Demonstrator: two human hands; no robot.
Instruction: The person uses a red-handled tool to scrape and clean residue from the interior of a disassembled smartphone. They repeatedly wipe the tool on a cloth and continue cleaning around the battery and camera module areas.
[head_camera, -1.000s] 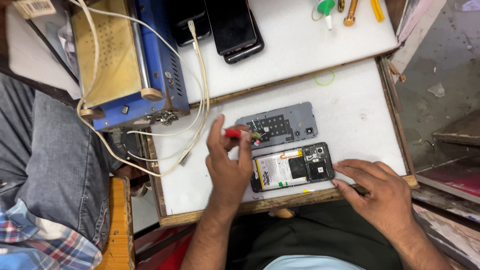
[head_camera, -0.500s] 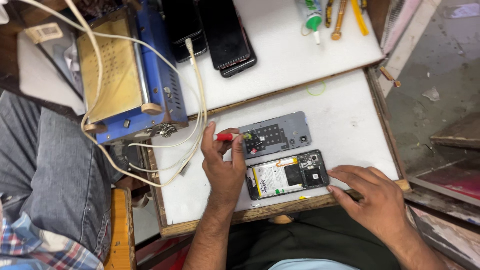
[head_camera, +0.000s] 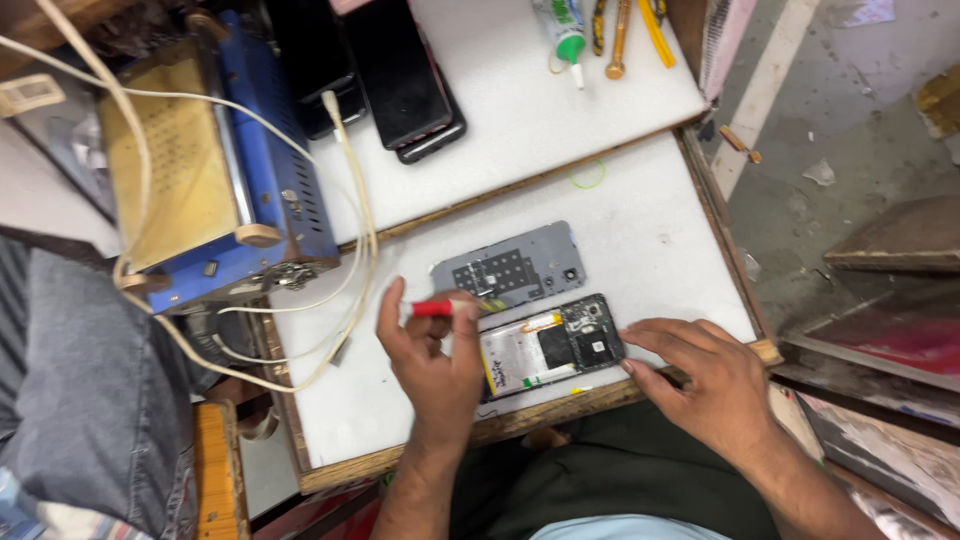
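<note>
An opened phone (head_camera: 548, 346) lies near the front edge of the white worktop (head_camera: 650, 230), its battery and circuit board showing. Just behind it rests a grey back cover (head_camera: 510, 267), inner side up. My left hand (head_camera: 432, 365) pinches a small red-handled screwdriver (head_camera: 432, 308) between thumb and fingers, its tip pointing toward the phone's upper left corner. My right hand (head_camera: 705, 380) rests on the table edge, fingertips touching the phone's right end.
A blue and yellow heating machine (head_camera: 200, 170) sits at the back left with white cables (head_camera: 340, 220) trailing over the table. Dark phones (head_camera: 400, 80) lie stacked behind. A glue tube (head_camera: 562, 30) and yellow tools (head_camera: 640, 25) are at the back. Another person's jeans-clad leg (head_camera: 90, 400) is at left.
The view has shifted slightly, and my left hand with the screwdriver has stayed by the phone's left end. My right hand has kept its place at the phone's right end.
</note>
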